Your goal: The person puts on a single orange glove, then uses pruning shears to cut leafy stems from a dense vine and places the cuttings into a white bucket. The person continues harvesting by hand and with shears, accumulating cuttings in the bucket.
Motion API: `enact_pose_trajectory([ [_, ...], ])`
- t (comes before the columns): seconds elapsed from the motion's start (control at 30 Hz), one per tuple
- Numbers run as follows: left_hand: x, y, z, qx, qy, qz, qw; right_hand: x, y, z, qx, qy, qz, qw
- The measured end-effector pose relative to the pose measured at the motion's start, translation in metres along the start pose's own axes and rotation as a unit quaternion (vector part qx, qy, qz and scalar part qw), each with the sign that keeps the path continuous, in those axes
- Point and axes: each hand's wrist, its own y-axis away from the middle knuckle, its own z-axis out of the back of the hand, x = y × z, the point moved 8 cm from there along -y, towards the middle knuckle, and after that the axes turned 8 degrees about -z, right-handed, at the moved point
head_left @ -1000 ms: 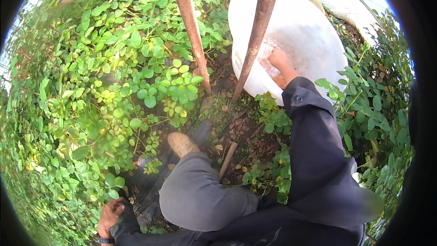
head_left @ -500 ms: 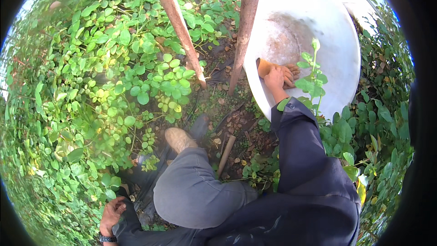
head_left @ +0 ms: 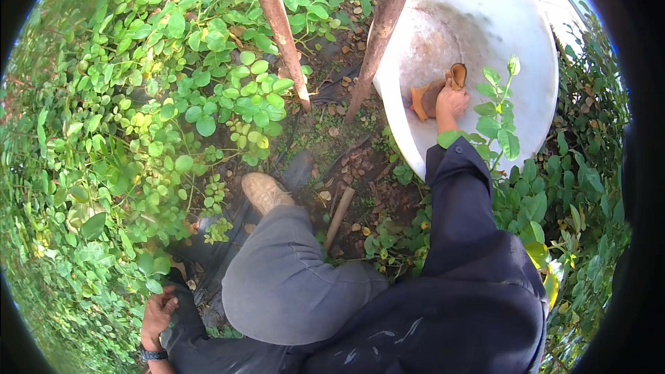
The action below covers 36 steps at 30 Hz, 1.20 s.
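Note:
My right hand (head_left: 451, 102) reaches into a large white basin (head_left: 523, 107) at the upper right. Its fingers grip an orange-brown work glove (head_left: 456, 75) by the cuff, whose opening faces up. Another part of the gloves, orange and brown (head_left: 420, 100), lies against the basin wall just left of the hand; whether it is a second glove is hard to tell. At the lower left my left hand (head_left: 159, 313) rests by my dark-trousered leg. Its fingers are loosely bent and hold nothing. A dark band circles that wrist.
Two rusty poles (head_left: 277, 24) stand left of the basin. A budded stem (head_left: 500, 114) rises before its near rim. Leafy plants (head_left: 138, 131) crowd both sides. A short stick (head_left: 339, 218) lies on the soil beside my tan shoe (head_left: 264, 192).
My right hand has gone from lying over the gloves to gripping one cuff, and that cuff is now raised and turned up. The view has shifted slightly; my left hand stays by my leg.

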Motion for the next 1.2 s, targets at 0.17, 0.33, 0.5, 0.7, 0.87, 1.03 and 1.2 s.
enact_pose_trajectory([
  [0.17,0.000,0.000,-0.001,0.013,-0.041,0.003,0.999,0.034,0.064,-0.036,0.143,0.117,0.267,0.946],
  [0.33,0.008,0.006,0.002,-0.001,-0.030,0.022,0.999,0.028,0.094,-0.068,0.134,0.263,0.420,0.858],
  [0.5,0.021,0.000,-0.001,-0.001,-0.022,0.046,0.999,0.019,0.104,-0.079,0.126,0.304,0.504,0.799],
  [0.7,0.016,-0.006,-0.011,0.041,-0.037,0.055,0.997,0.016,0.104,-0.087,0.127,0.331,0.469,0.809],
  [0.87,0.018,0.002,-0.007,0.053,-0.089,0.094,0.990,0.017,0.104,-0.071,0.060,0.343,0.481,0.805],
  [1.03,0.006,-0.003,-0.009,0.079,-0.258,-0.078,0.960,0.021,0.099,-0.054,0.036,0.374,0.470,0.799],
  [1.2,0.015,-0.006,-0.004,0.038,-0.036,0.005,0.999,0.024,0.096,-0.057,0.085,0.306,0.543,0.777],
])
